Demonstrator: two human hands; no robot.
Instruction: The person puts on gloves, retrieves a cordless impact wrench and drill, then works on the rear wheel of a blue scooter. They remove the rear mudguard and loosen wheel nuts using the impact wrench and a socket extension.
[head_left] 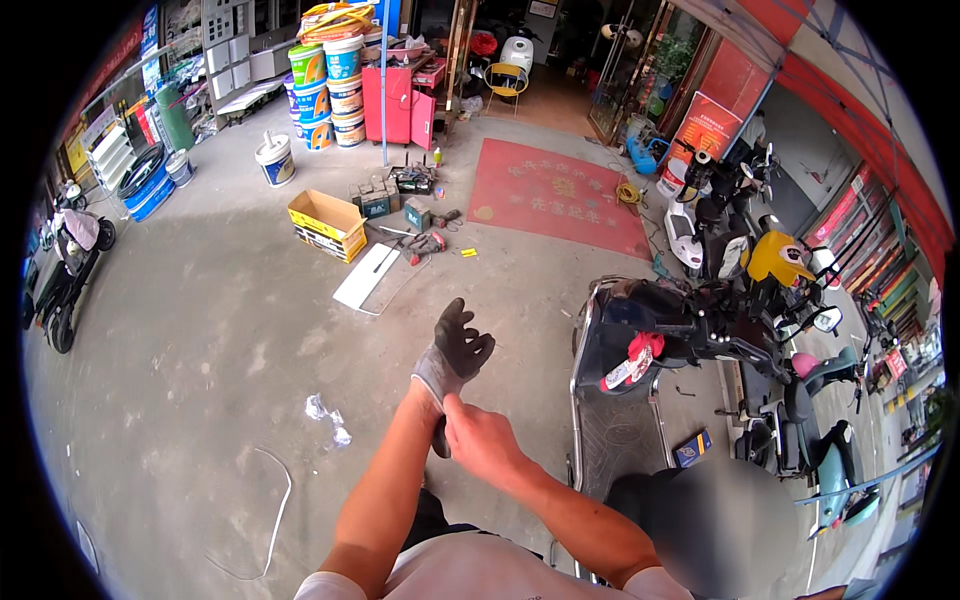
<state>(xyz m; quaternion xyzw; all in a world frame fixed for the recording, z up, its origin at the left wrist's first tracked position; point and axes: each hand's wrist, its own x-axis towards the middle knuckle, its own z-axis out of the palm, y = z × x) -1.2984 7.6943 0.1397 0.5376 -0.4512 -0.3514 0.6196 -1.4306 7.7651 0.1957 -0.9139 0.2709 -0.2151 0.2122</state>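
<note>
The left hand [457, 350], in a grey-and-black fabric glove [436, 373], had its fingers loosely curled around nothing. The bare right hand [480, 437] bunched its fingers at the glove's grey cuff, seemingly pinching it; the outstretched left arm likely gave them access. Whether they also gripped the dark piece [440, 440] below them, I could not tell. A flat white rectangular board [362, 284] lay beyond the left fingers.
</note>
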